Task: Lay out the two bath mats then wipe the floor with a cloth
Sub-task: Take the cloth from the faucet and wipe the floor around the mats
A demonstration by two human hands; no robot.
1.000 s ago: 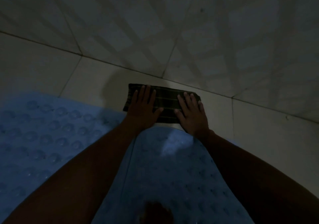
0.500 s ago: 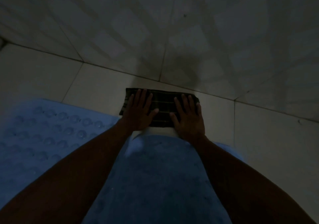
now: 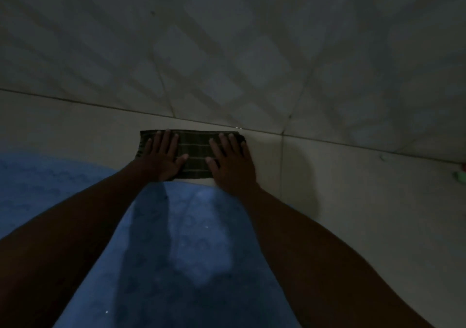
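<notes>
A person knelt in a dim bathroom with both palms flat on a dark, folded, striped cloth (image 3: 193,153), the left hand (image 3: 161,157) and right hand (image 3: 232,161) open, fingers spread, pressing rather than gripping. The cloth lay on the pale tiled floor (image 3: 353,201), its far edge close to the foot of the wall (image 3: 227,50) and its near edge just beyond the mats. Over the preceding second the cloth had been pushed forward, away from the body and closer to the wall, with a strip of bare floor showing between it and the mats. Two blue bath mats already lay spread beneath the arms: one (image 3: 37,183) at the left, the other (image 3: 181,252) between the forearms, its pattern hard to read in the gloom. By that evidence the laying-out was done and the wiping was under way, a forward stroke nearly at its limit. Small coloured objects (image 3: 460,176) at the right edge were too dim to identify.
</notes>
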